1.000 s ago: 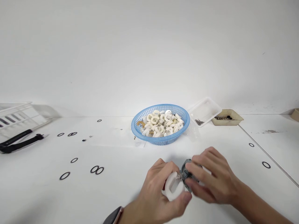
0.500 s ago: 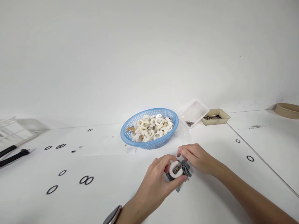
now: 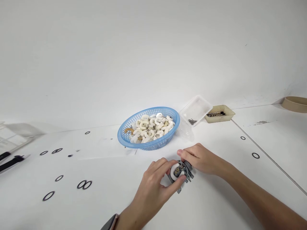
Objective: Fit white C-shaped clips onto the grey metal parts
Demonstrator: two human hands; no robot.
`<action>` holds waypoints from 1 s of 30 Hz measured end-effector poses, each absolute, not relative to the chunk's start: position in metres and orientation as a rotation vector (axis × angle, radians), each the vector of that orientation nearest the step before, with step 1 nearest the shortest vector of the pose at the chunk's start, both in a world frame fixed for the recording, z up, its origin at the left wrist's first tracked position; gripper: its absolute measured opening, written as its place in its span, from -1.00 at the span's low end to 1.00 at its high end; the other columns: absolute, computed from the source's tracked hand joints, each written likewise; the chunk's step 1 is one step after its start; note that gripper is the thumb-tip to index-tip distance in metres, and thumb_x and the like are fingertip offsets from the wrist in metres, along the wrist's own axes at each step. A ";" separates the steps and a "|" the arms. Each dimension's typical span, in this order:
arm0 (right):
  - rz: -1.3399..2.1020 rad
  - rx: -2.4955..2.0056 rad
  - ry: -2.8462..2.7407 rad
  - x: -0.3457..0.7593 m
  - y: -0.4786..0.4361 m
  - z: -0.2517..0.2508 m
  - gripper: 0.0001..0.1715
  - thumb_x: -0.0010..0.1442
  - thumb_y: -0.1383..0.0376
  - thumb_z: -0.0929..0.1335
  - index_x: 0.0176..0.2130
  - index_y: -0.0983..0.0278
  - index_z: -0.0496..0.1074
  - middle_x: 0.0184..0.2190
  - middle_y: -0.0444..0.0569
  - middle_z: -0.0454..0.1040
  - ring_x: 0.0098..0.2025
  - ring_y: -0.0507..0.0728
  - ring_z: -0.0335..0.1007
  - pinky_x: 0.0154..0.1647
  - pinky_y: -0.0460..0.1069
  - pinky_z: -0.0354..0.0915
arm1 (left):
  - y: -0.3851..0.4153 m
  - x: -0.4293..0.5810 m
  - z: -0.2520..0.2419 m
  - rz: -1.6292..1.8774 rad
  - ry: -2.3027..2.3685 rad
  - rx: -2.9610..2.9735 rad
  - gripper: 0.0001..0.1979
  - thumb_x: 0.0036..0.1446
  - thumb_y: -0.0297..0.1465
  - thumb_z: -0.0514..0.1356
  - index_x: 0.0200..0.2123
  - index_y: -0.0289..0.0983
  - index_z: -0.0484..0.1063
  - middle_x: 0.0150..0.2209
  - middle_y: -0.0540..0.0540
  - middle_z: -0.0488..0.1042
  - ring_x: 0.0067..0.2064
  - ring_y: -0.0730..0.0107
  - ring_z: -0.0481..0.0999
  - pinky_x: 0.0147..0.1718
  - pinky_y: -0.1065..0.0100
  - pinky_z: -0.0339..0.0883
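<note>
A grey metal carburetor (image 3: 187, 175) with a white C-shaped float (image 3: 173, 172) and brass parts in its middle is held just over the white table. My left hand (image 3: 155, 179) is closed around it, the thumb and fingers pressing on either side of the float. Against its right side rests my right hand (image 3: 199, 158), fingers curled; its thumb and forefinger tips meet near the upper edge. Some of the right fingers are hidden behind the carburetor.
Beyond my hands, a blue basket (image 3: 121, 137) holds many white floats. A clear tray (image 3: 198, 108) of small pins leans on a cream tray (image 3: 222, 118) of metal parts. Black rings (image 3: 48, 196) dot the table; black-handled pliers (image 3: 11, 164) lie left. A tan ring (image 3: 295, 104) stands right.
My right hand has come down and in against the carburetor's right side, where it was apart before. The left hand keeps its hold. The whole view has shifted slightly.
</note>
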State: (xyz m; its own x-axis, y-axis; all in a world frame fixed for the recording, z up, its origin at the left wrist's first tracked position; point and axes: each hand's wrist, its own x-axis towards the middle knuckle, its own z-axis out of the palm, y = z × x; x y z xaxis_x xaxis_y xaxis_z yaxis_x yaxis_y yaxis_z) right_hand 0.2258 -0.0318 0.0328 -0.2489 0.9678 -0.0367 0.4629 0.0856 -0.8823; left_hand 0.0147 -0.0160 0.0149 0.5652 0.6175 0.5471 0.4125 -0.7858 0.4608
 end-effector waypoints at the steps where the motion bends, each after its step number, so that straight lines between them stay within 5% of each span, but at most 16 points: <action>1: 1.109 -1.415 -1.780 0.226 -0.032 0.033 -0.35 0.47 -0.06 0.18 -0.53 0.22 -0.04 -0.59 -0.23 -0.03 -0.52 0.01 -0.13 -0.52 -0.02 -0.10 | -0.016 0.015 0.013 1.066 0.835 2.544 -0.82 0.36 -0.24 0.20 -0.13 -0.20 0.53 -0.46 0.05 0.37 -0.44 0.38 0.40 -0.40 0.36 0.32; 13: 1.087 -1.412 -1.832 0.227 -0.032 0.035 -0.41 0.47 0.04 0.20 -0.50 0.21 -0.08 -0.58 -0.24 -0.08 -0.52 0.00 -0.18 -0.54 -0.02 -0.15 | -0.017 0.010 0.004 0.993 0.788 2.588 -0.78 0.46 -0.24 0.13 0.02 -0.19 0.45 -0.18 -0.08 0.47 -0.22 0.28 0.48 -0.26 0.28 0.39; 27: 1.059 -1.430 -1.896 0.230 -0.028 0.035 -0.40 0.43 0.06 0.24 -0.53 0.22 -0.05 -0.61 -0.25 -0.05 -0.53 0.00 -0.14 -0.54 -0.03 -0.12 | -0.017 0.014 0.007 1.105 0.730 2.714 -0.81 0.47 -0.26 0.12 -0.01 -0.22 0.43 -0.17 -0.10 0.49 -0.24 0.28 0.51 -0.22 0.24 0.31; 30: 1.105 -1.423 -1.928 0.235 -0.028 0.038 -0.46 0.36 0.13 0.32 -0.56 0.23 0.10 -0.62 -0.26 0.03 -0.54 -0.01 -0.10 -0.55 -0.03 -0.10 | -0.016 0.013 0.007 1.093 0.738 2.687 -0.82 0.47 -0.26 0.13 -0.02 -0.19 0.45 -0.18 -0.09 0.48 -0.24 0.28 0.51 -0.22 0.24 0.31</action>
State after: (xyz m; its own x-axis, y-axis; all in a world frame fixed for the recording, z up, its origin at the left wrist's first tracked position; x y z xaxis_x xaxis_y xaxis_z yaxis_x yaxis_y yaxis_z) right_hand 0.2353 -0.0276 0.0380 -0.3307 0.9410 -0.0715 0.5372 0.1254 -0.8341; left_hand 0.0126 -0.0162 0.0066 0.6139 0.4943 0.6154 0.3862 -0.8681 0.3120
